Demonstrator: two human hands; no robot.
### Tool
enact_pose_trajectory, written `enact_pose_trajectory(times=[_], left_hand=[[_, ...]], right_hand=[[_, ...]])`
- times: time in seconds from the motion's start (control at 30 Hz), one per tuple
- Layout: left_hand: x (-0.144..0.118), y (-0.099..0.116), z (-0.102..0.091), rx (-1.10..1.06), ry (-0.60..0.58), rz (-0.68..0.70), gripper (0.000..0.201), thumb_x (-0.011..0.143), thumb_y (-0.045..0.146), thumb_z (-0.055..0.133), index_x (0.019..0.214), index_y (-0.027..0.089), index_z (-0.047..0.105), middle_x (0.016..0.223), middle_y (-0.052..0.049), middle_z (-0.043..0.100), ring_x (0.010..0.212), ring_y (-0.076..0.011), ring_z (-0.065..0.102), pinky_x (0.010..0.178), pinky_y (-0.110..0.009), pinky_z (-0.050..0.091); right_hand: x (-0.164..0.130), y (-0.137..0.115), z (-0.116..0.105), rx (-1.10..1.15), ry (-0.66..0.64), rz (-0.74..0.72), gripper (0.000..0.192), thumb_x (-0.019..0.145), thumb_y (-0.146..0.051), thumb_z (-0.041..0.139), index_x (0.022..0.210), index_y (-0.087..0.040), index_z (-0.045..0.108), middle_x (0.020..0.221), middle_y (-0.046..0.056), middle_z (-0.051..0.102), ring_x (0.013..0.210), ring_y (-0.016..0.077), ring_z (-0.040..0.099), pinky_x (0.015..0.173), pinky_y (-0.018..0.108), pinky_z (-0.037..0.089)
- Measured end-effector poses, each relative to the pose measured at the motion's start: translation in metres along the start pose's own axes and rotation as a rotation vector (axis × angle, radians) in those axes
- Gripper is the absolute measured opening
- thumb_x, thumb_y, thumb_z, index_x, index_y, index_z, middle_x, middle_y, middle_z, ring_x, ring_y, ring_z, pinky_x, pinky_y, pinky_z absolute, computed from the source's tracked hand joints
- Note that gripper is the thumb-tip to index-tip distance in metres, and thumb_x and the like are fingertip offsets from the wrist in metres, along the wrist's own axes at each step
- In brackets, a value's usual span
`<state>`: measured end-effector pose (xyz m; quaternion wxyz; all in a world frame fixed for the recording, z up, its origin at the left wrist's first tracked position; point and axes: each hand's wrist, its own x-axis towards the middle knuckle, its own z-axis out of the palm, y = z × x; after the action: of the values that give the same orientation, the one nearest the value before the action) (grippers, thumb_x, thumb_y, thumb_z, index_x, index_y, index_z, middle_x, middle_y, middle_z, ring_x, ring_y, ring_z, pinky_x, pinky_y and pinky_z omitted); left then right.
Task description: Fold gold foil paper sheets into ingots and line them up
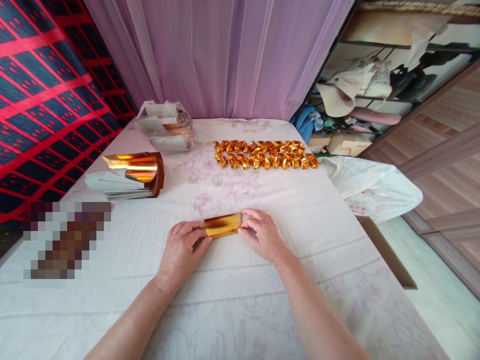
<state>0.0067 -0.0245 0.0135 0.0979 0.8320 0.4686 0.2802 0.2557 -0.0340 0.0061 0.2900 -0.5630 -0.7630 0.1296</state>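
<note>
Gold foil sheet (222,224), folded, pinched at its ends by left hand (182,248) and right hand (263,236) fingertips, lying mid-table (300,210); bare cloth all around, folded gold pieces (264,154) well beyond.

Lilac curtain (225,55) behind; red-blue patterned wall (45,100) left; cluttered shelves (382,85), wood floor (450,165) right, prob. laminate.

A cloth-covered table (262,300) carries folded gold pieces (264,154) and foil sheets (129,175).

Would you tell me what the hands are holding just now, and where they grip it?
Both hold one folded gold foil sheet: the left hand pinches its left end, the right hand its right end.
</note>
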Motion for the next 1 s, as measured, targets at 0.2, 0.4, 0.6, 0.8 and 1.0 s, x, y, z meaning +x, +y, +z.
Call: enact_pose_trajectory(times=[0.2,0.4,0.6,0.8,1.0], left_hand=[[0.000,0.000,0.000,0.005,-0.005,-0.019,0.019,0.091,0.030,0.057,0.084,0.023,0.073,0.101,-0.006,0.070,0.093,-0.0247,0.064,0.085,-0.045,0.049],[0.000,0.001,0.000,0.015,-0.019,-0.018,0.020,0.092,0.030,0.055,0.085,0.022,0.072,0.101,-0.006,0.070,0.094,-0.0250,0.064,0.085,-0.045,0.048],[-0.001,0.004,-0.002,0.080,0.074,0.054,0.019,0.092,0.027,0.058,0.106,0.017,0.064,0.102,-0.009,0.070,0.094,-0.0258,0.063,0.084,-0.044,0.050],[-0.004,0.035,-0.007,0.109,0.142,0.353,0.017,0.093,0.015,0.056,0.107,0.018,0.065,0.101,-0.006,0.072,0.093,-0.0214,0.063,0.087,-0.039,0.051],[-0.014,0.049,0.007,0.207,0.039,0.447,0.027,0.097,0.021,0.047,0.116,0.013,0.065,0.124,-0.010,0.068,0.118,-0.0256,0.060,0.097,-0.041,0.051]], right_hand=[[0.001,-0.004,0.002,-0.018,0.007,0.049,0.010,0.083,-0.022,0.064,0.073,-0.022,0.065,0.122,0.009,0.065,0.111,0.0254,0.059,0.092,0.043,0.044],[0.000,-0.005,0.005,-0.032,0.053,0.073,0.010,0.081,-0.022,0.065,0.071,-0.022,0.064,0.120,0.008,0.067,0.109,0.0256,0.060,0.091,0.043,0.044],[0.001,-0.006,0.005,-0.053,0.047,0.077,0.011,0.081,-0.022,0.063,0.071,-0.022,0.064,0.119,0.008,0.068,0.108,0.0257,0.061,0.090,0.043,0.045],[0.002,-0.007,0.005,-0.053,0.057,0.069,0.011,0.082,-0.021,0.062,0.071,-0.022,0.064,0.118,0.007,0.068,0.106,0.0246,0.061,0.090,0.042,0.044],[0.002,-0.008,0.005,-0.067,0.064,0.072,0.011,0.081,-0.021,0.064,0.070,-0.023,0.064,0.117,0.007,0.068,0.106,0.0242,0.061,0.089,0.041,0.045]])
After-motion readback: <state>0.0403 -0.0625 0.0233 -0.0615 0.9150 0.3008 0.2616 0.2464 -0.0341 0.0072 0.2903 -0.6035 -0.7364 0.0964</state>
